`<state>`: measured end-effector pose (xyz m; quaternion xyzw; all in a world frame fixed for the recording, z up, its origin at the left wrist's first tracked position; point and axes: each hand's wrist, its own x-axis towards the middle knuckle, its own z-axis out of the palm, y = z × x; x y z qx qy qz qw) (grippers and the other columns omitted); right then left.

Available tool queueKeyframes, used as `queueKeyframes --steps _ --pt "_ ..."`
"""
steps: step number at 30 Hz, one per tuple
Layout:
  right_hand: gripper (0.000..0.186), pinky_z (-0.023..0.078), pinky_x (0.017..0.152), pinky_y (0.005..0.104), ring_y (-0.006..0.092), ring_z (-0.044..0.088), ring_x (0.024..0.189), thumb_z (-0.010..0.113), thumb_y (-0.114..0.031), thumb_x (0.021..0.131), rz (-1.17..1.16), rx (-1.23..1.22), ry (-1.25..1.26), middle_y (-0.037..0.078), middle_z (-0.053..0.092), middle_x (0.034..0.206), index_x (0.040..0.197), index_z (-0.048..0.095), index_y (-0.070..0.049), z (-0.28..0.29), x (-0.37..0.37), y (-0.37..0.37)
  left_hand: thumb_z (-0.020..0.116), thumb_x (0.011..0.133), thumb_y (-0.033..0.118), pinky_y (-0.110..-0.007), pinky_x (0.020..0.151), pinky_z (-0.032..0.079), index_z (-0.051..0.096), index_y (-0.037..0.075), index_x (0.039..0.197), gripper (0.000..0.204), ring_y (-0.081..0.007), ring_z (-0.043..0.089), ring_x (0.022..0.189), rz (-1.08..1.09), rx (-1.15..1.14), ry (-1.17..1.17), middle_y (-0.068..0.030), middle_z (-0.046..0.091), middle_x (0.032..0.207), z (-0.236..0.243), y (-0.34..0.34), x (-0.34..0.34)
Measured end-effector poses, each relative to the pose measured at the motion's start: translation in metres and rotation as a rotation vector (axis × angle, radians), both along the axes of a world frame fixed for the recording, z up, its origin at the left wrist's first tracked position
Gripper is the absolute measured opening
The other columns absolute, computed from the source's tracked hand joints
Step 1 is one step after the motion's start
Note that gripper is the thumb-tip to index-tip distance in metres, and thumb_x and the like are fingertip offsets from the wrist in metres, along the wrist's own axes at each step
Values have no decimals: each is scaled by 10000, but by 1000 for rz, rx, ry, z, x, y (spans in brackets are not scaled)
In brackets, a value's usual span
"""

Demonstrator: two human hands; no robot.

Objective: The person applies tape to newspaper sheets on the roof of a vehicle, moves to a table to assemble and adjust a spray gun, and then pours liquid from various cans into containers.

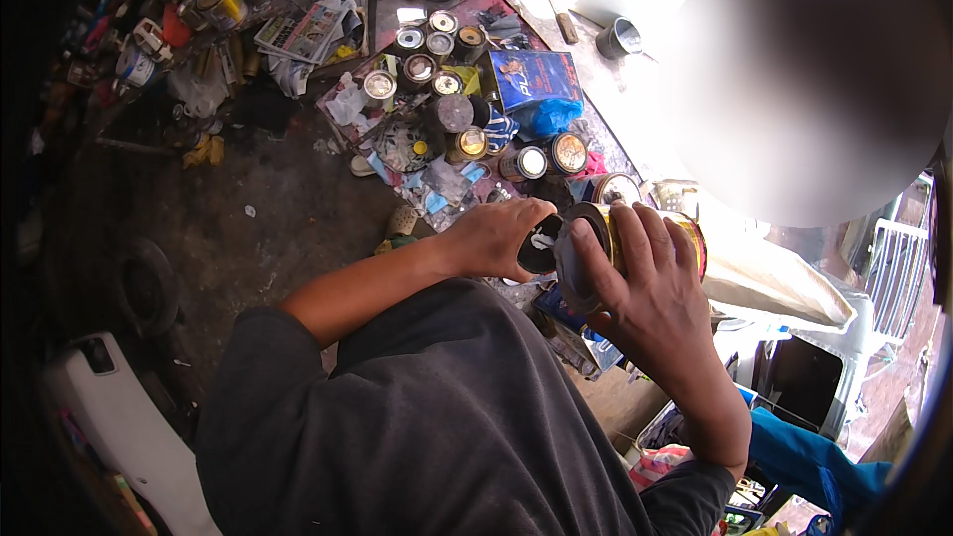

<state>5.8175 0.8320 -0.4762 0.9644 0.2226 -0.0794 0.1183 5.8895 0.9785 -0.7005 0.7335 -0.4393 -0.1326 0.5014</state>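
Note:
My left hand (494, 235) is wrapped around a small dark cup (537, 260) whose mouth faces right, with something white inside. Close beside it, my right hand (650, 273) grips a yellow paint can (603, 228) from above. The can lies tilted on its side, its open end toward the cup. A greyish piece (568, 273) hangs at the can's mouth under my right fingers; whether it is a rag or a flap of dried paint I cannot tell. Any liquid passing between can and cup is not visible.
Beyond my hands, several used paint cans (455, 113) crowd a paint-stained board, with a blue tin (534, 76) and a blue plastic bag (551, 117). A metal cup (619, 38) stands farther right. Newspapers (303, 32) lie at far left, a white chair (139, 437) at near left.

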Motion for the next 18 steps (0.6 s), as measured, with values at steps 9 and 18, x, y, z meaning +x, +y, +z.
queueKeyframes --steps 9,18 --pt "1202 363 1060 526 413 471 1284 915 -277 488 -305 404 -54 233 468 1381 1505 309 -70 -42 -32 -39 867 644 303 -432 971 492 452 79 1323 827 -348 591 1166 -26 43 52 -166 595 1244 0 0 6" --pt "1268 433 1030 496 384 546 1225 908 -169 573 -529 1190 -405 252 479 1365 1548 110 -27 -159 -75 -56 870 659 287 -421 926 508 450 104 1327 810 -329 621 1106 -10 77 38 -139 605 1207 -5 -3 20"
